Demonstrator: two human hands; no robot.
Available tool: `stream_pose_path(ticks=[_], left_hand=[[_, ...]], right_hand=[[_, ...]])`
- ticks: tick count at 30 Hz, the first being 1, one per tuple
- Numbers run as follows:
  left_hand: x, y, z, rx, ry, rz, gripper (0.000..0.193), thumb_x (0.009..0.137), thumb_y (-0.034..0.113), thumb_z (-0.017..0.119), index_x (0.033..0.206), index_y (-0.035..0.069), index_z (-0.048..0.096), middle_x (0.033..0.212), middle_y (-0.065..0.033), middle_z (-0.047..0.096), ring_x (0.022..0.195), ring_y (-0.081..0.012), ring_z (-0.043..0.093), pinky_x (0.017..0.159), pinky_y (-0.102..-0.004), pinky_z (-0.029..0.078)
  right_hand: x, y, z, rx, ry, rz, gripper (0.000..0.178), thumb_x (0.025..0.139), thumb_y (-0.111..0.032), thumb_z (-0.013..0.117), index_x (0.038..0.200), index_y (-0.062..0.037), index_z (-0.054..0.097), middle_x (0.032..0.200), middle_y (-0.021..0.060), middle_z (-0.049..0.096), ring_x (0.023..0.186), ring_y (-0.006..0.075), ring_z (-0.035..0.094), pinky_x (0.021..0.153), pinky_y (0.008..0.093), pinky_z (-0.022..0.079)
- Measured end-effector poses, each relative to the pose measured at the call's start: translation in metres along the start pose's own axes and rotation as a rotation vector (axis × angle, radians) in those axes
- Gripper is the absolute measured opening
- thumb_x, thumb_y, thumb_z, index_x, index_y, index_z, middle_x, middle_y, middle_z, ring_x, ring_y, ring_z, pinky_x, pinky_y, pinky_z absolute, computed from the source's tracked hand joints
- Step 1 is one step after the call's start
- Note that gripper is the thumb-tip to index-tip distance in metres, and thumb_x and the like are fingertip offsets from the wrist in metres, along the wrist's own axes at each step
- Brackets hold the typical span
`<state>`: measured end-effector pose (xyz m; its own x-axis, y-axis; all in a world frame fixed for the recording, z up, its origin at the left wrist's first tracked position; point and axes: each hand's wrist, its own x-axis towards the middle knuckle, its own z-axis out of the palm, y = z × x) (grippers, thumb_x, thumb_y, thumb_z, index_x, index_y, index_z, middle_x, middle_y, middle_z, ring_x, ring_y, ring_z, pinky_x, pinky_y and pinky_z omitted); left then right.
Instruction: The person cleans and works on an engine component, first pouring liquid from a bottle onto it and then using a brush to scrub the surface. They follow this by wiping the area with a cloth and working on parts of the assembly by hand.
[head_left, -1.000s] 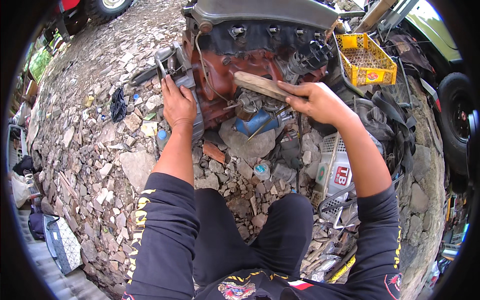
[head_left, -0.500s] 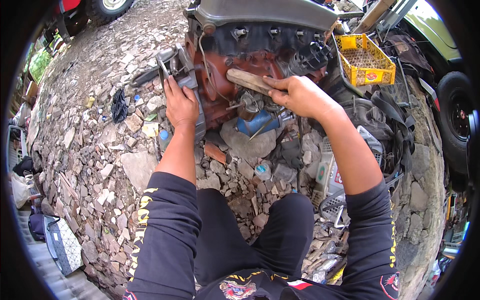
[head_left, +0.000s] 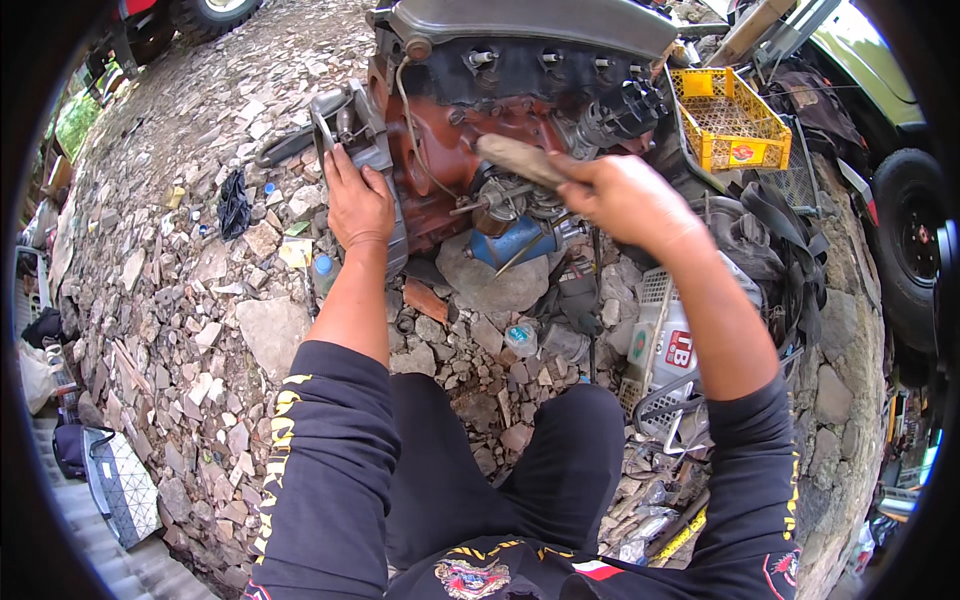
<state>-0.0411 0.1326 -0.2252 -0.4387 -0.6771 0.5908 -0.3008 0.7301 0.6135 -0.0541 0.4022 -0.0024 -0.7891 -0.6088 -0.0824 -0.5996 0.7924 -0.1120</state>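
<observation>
The engine block (head_left: 430,165), painted red-brown with a black upper part and a grey top cover (head_left: 530,25), stands in front of me. My left hand (head_left: 360,203) lies with fingers stretched along the grey metal housing (head_left: 378,150) at the engine's left end. A shiny metal edge shows at its fingertips. My right hand (head_left: 625,200), slightly blurred, is closed round a short, thick wooden stick (head_left: 515,160). The stick's free end points left, over the engine's side. Below it sit a metal carburetor-like part (head_left: 497,207) and a blue cylinder (head_left: 515,243).
Stones and rubble (head_left: 200,330) cover the ground. A yellow plastic crate (head_left: 735,125) stands right of the engine. Nearer are a pale jerrycan (head_left: 665,340), a small clear jar (head_left: 521,340) and a blue-capped bottle (head_left: 324,268). A black tyre (head_left: 908,235) is at far right.
My right hand has moved a little right and down, taking the wooden stick with it. My left hand stays on the housing.
</observation>
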Motion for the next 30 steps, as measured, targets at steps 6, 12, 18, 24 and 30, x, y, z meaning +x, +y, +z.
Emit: stream_pose_path(ticks=[6,12,18,24,30], left_hand=[[0.002,0.005,-0.005,-0.023,-0.065,-0.038,0.054,0.096,0.029,0.044,0.144,0.006,0.038,0.146,-0.0209,0.042,0.128,-0.0406,0.048,0.099,-0.0474,0.046],[0.003,0.002,-0.003,-0.001,-0.034,-0.037,0.054,0.095,0.029,0.044,0.145,0.009,0.039,0.146,-0.0205,0.043,0.121,-0.0409,0.054,0.093,-0.0485,0.049],[-0.001,0.004,-0.002,0.004,-0.031,-0.03,0.054,0.095,0.029,0.045,0.145,0.009,0.038,0.146,-0.0206,0.044,0.119,-0.0408,0.055,0.092,-0.0486,0.05],[-0.002,0.007,0.0,0.018,-0.012,-0.015,0.054,0.095,0.029,0.045,0.145,0.009,0.039,0.145,-0.0204,0.045,0.118,-0.0404,0.056,0.092,-0.0482,0.05],[0.0,0.004,0.002,0.025,-0.011,-0.016,0.053,0.095,0.03,0.045,0.144,0.009,0.04,0.145,-0.0199,0.045,0.119,-0.0405,0.056,0.092,-0.0482,0.049]], right_hand=[[-0.02,0.007,0.034,0.11,0.196,0.024,0.043,0.093,-0.028,0.056,0.135,-0.018,0.058,0.092,0.0255,0.065,0.092,0.0414,0.064,0.084,0.0465,0.051],[-0.022,-0.002,0.058,0.253,0.27,-0.026,0.045,0.092,-0.028,0.061,0.135,-0.0201,0.058,0.092,0.0247,0.064,0.086,0.0413,0.065,0.078,0.0479,0.052],[-0.023,0.006,0.088,0.31,0.433,-0.013,0.044,0.093,-0.029,0.061,0.136,-0.0179,0.057,0.086,0.0252,0.063,0.082,0.0427,0.065,0.075,0.0487,0.052],[-0.035,0.003,0.112,0.452,0.519,0.113,0.047,0.094,-0.03,0.062,0.14,-0.0268,0.053,0.087,0.0235,0.062,0.083,0.0414,0.065,0.078,0.0463,0.053],[-0.037,0.011,0.11,0.387,0.516,0.094,0.048,0.092,-0.029,0.065,0.139,-0.0266,0.054,0.088,0.0211,0.061,0.079,0.0406,0.063,0.074,0.0469,0.052]])
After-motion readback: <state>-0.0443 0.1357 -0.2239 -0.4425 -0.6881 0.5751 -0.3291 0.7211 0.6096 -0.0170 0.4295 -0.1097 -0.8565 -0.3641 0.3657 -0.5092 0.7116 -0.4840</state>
